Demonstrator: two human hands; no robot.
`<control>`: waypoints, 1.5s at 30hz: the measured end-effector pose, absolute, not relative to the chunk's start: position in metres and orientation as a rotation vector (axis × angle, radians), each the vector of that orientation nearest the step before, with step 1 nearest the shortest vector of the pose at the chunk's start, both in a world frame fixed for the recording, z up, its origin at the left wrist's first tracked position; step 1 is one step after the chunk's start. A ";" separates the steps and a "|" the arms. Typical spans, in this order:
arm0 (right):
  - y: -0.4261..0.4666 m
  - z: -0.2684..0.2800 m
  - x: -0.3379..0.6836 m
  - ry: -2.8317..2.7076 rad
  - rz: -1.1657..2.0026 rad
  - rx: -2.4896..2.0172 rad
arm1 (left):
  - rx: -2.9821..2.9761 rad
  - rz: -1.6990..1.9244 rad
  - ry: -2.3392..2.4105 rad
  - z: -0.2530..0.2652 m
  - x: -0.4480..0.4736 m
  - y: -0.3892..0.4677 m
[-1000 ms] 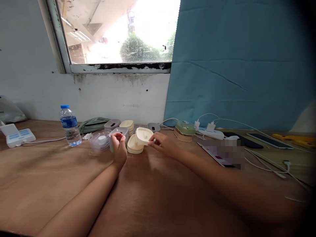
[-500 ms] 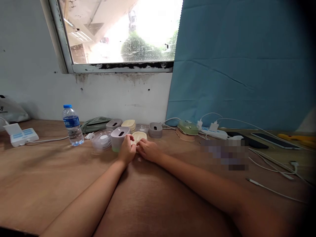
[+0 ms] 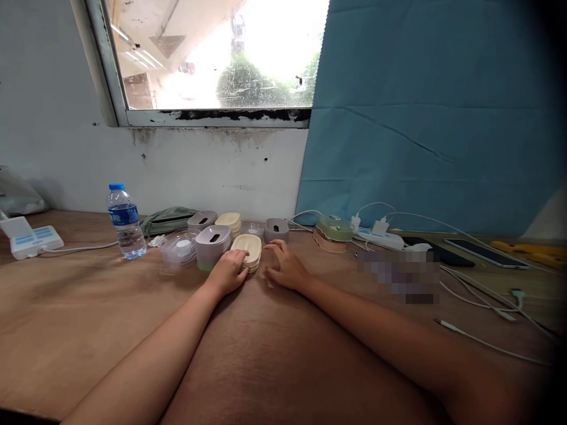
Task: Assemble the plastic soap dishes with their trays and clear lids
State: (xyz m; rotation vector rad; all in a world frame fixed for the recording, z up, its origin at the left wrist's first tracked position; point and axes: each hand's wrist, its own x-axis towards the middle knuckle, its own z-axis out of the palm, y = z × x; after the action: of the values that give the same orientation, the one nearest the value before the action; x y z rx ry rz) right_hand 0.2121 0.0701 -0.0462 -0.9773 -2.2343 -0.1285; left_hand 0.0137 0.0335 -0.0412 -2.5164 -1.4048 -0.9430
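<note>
- Spreading its fingers well apart, your right grip [image 3: 286,268] holds nothing and hovers just right of the front cream stack, apparently without touching it.
- Your left grip [image 3: 228,273] touches that stack's left side, fingers over the top piece and thumb by the near edge; whether it pinches or merely rests, I cannot tell.
- Between your hands, the front cream stack [image 3: 248,249] sits upright on the brown tabletop [image 3: 239,354], its lid-like pieces piled flat. You can expect them to be light, fairly stiff and smooth, perhaps slippery against one another, and unlikely to break. Your best hold is probably on opposite side rims, fingertips low enough to keep the layers aligned.
- Just left of it you have the front mauve container [image 3: 213,241], with a dark slot inside; beyond your left wrist lie clear plastic pieces [image 3: 179,248].
- Farther back, you see the rear cream stack [image 3: 228,221] and, to its right, a grey container [image 3: 276,230].
</note>
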 end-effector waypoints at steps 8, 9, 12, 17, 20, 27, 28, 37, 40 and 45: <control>0.133 -0.018 0.291 -1.720 -0.431 -1.389 | -2.544 -1.010 -1.369 -0.042 0.014 0.035; 0.142 -0.014 0.302 -1.617 -0.438 -1.473 | -2.549 -1.020 -1.362 -0.042 0.014 0.035; 0.161 -0.009 0.330 -1.330 -0.260 -1.664 | -2.546 -1.004 -1.353 -0.042 0.014 0.034; 0.169 -0.020 0.351 -1.298 -0.067 -1.707 | -2.514 -0.954 -1.385 -0.041 0.015 0.034; 0.167 -0.023 0.353 -1.307 -0.042 -1.658 | -2.500 -0.941 -1.404 -0.041 0.016 0.034; 0.128 -0.015 0.338 -1.363 -0.132 -1.439 | -2.491 -0.997 -1.406 -0.045 0.016 0.035; 0.117 -0.016 0.333 -1.417 -0.120 -1.395 | -2.484 -0.999 -1.405 -0.045 0.016 0.035; 0.007 -0.034 0.312 -1.700 0.670 -1.183 | -2.576 -1.284 -1.094 -0.022 0.037 0.006; -0.004 -0.040 0.312 -1.866 0.765 -1.070 | -2.773 -1.231 -1.003 -0.015 0.047 -0.010; -0.005 -0.050 0.313 -2.021 0.746 -0.928 | -2.994 -1.054 -1.027 -0.015 0.054 -0.018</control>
State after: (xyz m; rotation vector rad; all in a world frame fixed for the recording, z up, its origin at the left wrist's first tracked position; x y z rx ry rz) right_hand 0.3132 -0.0051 -0.0501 -0.9277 -2.0214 0.7459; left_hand 0.0544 -0.0183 -0.0152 -2.9937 -1.0274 -1.0540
